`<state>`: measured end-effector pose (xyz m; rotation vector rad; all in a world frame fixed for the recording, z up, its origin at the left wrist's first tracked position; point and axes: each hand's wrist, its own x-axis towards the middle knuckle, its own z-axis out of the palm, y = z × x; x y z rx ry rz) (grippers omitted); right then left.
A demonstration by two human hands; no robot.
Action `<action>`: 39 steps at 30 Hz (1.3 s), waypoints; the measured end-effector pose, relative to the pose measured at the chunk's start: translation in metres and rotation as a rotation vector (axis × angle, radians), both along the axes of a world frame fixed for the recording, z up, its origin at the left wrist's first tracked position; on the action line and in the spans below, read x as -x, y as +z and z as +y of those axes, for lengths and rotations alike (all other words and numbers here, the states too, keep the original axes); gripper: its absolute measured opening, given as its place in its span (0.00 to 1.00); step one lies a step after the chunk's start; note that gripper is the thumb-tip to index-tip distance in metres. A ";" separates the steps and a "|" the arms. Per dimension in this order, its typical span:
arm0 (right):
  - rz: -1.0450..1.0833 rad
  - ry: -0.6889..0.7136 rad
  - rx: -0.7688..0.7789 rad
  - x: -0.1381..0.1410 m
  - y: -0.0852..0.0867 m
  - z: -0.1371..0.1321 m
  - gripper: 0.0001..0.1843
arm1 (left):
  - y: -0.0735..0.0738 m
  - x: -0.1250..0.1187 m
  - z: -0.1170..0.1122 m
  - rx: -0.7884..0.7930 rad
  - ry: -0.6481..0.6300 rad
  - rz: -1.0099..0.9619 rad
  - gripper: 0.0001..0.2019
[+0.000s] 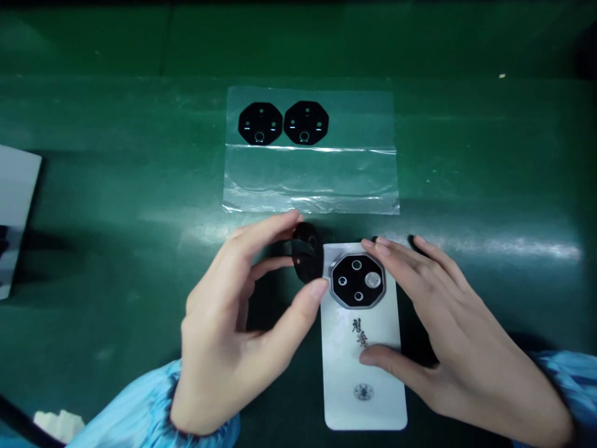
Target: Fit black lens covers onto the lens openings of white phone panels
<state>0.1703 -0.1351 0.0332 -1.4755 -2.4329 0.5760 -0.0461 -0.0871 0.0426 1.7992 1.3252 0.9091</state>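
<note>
My left hand (pixel 228 317) pinches a black octagonal lens cover (pixel 305 252) between thumb and fingertips, tilted on edge. It sits just left of a white phone (pixel 361 389) lying face down, with a black octagonal camera module (pixel 357 280) in a silver rim near its top. My right hand (pixel 433 305) grips the phone from the right, thumb on its lower middle and fingertips near the module. Two more black octagonal covers (pixel 260 123) (pixel 305 122) lie side by side on a clear plastic sheet (pixel 310 177), well beyond my hands.
A green work mat (pixel 489 155) covers the bench under everything. A white card (pixel 13 211) lies at the left edge. My light blue sleeves enter at the bottom corners, with a white scrap (pixel 58 425) beside the left one.
</note>
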 end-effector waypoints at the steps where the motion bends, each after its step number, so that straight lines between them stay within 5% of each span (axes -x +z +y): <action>1: 0.007 0.002 -0.001 0.000 0.000 0.000 0.45 | 0.000 -0.001 -0.001 -0.030 -0.037 0.020 0.28; 12: 0.093 0.011 -0.033 0.002 -0.003 0.002 0.47 | -0.006 -0.009 -0.007 -0.262 -0.370 0.253 0.30; 39: 0.107 -0.004 -0.024 0.004 -0.002 0.001 0.50 | -0.008 -0.011 -0.005 -0.203 -0.454 0.283 0.31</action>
